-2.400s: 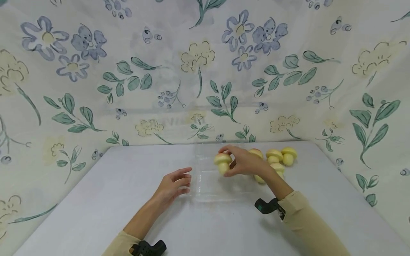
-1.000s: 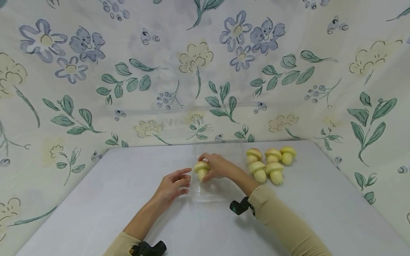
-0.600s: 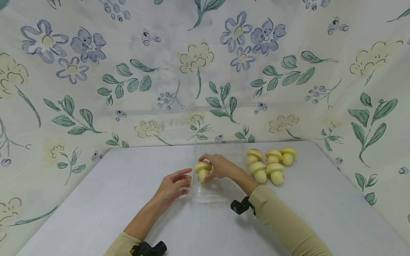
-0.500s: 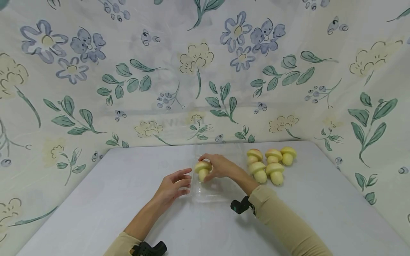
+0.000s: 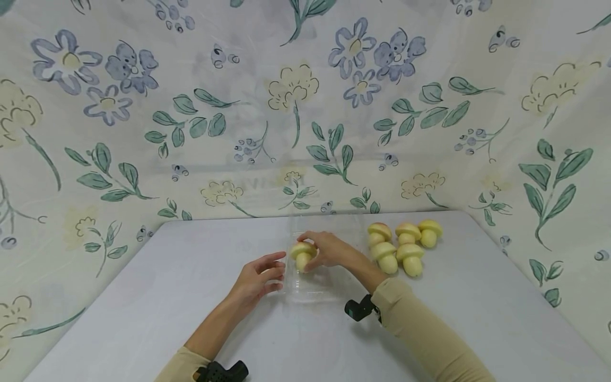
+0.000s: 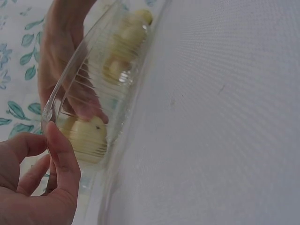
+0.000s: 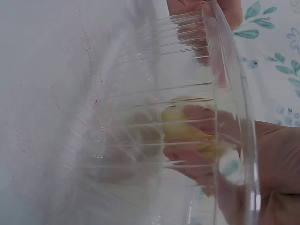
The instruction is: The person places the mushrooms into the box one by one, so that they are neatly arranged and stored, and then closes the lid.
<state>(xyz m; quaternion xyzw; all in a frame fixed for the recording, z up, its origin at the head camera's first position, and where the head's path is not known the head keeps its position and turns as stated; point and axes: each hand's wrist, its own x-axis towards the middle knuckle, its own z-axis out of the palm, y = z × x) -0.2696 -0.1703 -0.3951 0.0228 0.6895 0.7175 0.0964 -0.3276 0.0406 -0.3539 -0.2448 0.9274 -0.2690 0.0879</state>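
Observation:
My right hand [image 5: 325, 249] holds a pale yellow toy mushroom [image 5: 303, 255] upright, cap on top, at the left end of a clear plastic box [image 5: 315, 293]. Thumb and fingers are on either side of it. Through the ribbed wall in the right wrist view, the mushroom [image 7: 176, 123] shows between the fingers, inside the box. At the box's left side, my left hand [image 5: 258, 277] pinches the rim; in the left wrist view its fingertips [image 6: 55, 136] meet at the rim corner.
Several more yellow mushrooms [image 5: 409, 259] stand grouped to the right of the box, some with pinkish caps. The white table [image 5: 191, 297] ends at a floral cloth [image 5: 296, 132] behind. Black wrist cameras [image 5: 221, 370] are strapped near both sleeves.
My right hand has carried the mushroom left and down to the box's left end since the earliest frame. Over the last half second both hands stay almost still.

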